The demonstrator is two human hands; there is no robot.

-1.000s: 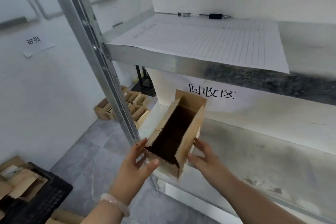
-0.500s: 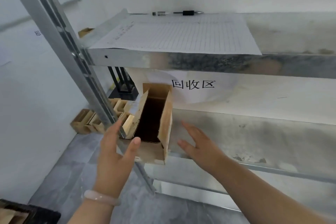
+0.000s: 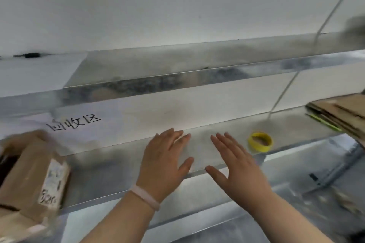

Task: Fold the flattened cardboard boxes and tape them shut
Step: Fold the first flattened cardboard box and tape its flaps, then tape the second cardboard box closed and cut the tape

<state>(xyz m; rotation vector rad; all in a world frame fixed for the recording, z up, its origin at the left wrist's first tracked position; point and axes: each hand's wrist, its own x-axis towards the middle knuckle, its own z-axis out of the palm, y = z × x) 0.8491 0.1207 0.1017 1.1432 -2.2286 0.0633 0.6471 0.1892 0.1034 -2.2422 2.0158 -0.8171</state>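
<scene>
**Q:** How were the hands placed?

**A:** The left hand (image 3: 164, 162) and right hand (image 3: 239, 165) were held side by side, palms down, over the shelf (image 3: 118, 173). Their fingers were straight and slightly spread, gripping nothing. Contact with the metal could not be judged.

**Q:** And the cardboard?

**A:** A blurred box (image 3: 33, 175) stood at the shelf's left end. The flat boxes (image 3: 343, 112) lay stacked far right, with yellow tape (image 3: 260, 141) between them and the right hand.

Bright, even light; motion-blurred edges
</scene>
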